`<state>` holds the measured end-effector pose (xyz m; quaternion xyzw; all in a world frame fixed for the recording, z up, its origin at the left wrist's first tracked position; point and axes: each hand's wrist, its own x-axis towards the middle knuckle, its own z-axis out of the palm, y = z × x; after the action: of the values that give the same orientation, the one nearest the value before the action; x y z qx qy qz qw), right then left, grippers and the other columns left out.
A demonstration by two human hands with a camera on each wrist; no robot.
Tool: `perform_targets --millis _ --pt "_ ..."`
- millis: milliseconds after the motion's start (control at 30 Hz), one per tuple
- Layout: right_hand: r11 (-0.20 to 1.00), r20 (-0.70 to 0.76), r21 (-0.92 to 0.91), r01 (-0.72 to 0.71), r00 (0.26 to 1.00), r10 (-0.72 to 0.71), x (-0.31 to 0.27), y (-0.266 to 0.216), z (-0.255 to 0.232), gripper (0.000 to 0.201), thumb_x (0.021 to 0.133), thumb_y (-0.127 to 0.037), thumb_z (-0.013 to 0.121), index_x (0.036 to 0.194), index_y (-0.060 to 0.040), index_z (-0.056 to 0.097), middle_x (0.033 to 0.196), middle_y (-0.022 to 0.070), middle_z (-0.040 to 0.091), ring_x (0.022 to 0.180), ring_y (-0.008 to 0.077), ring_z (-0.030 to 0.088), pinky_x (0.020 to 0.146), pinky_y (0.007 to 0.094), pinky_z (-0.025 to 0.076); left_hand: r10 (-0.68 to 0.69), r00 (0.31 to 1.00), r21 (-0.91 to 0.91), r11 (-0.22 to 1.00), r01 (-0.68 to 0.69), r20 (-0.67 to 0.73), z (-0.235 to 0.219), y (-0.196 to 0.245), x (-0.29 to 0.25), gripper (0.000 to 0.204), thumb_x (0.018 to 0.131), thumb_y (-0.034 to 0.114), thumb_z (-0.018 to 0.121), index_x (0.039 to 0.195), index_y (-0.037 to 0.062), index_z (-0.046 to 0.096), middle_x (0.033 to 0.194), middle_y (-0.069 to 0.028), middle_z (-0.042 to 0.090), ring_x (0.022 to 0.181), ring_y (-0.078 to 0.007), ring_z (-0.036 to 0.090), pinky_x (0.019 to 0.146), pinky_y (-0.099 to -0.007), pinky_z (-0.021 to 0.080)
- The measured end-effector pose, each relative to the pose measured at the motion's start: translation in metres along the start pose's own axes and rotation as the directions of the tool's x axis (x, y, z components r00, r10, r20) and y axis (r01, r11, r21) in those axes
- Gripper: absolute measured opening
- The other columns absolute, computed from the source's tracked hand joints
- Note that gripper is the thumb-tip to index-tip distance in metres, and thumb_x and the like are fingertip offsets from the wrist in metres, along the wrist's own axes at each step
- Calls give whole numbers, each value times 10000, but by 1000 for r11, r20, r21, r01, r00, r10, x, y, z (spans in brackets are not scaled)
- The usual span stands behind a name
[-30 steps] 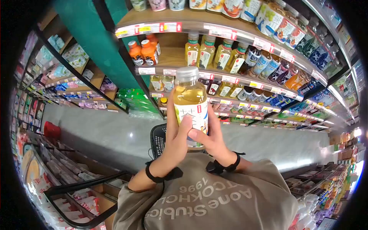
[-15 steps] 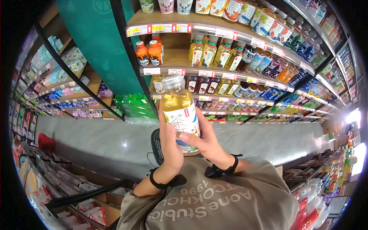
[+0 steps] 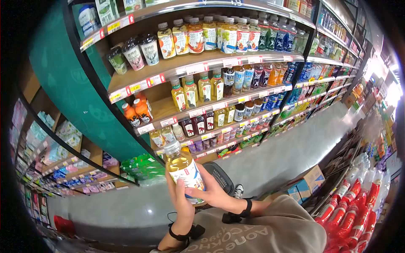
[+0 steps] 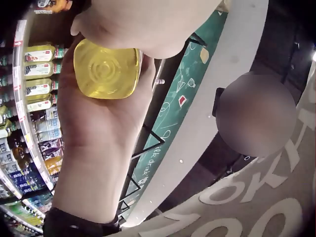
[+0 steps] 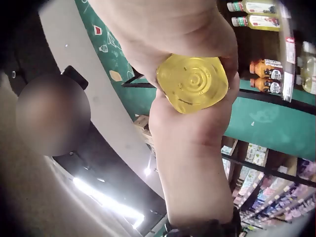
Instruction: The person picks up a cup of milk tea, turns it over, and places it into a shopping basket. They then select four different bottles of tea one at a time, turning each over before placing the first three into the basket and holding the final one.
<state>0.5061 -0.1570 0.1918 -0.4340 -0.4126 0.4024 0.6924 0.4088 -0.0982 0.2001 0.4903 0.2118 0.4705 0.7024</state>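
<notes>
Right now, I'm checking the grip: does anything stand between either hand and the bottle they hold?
Nothing visible does. The left hand and the right hand both grip the bottle directly, skin against its sides. The black basket shows beyond the right hand, not between it and the bottle.

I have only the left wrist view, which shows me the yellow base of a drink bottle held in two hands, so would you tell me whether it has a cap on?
Observer: Yes, the head view shows a pale cap on top of the drink bottle.
Operator: Thank you. Which way does its label face?
Observer: Up toward the head camera, with the thumbs of the left hand and right hand against the front of the bottle.
Operator: Is there anything on the far side of the right hand?
Observer: A black basket with slots in it, partly hidden by that hand and forearm.
</notes>
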Motion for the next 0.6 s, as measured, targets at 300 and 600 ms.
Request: perform_targets --millis 300,600 --pt "981 -76 195 -6 997 21 -2 -21 -84 804 818 -104 772 1511 -13 373 1360 88 568 1248 190 543 1067 347 429 243 885 317 868 -382 398 -8 22 55 945 978 724 350 1620 67 124 1665 -171 180 1515 -316 236 1210 -529 204" --pt "957 -151 279 85 988 -43 3 -27 -125 709 869 -179 698 1477 -15 372 1346 129 566 1195 226 585 1034 390 470 290 565 295 625 -723 773 68 -24 62 1229 852 794 525 1606 55 -104 1643 -317 -100 1537 -459 -38 1222 -558 57"
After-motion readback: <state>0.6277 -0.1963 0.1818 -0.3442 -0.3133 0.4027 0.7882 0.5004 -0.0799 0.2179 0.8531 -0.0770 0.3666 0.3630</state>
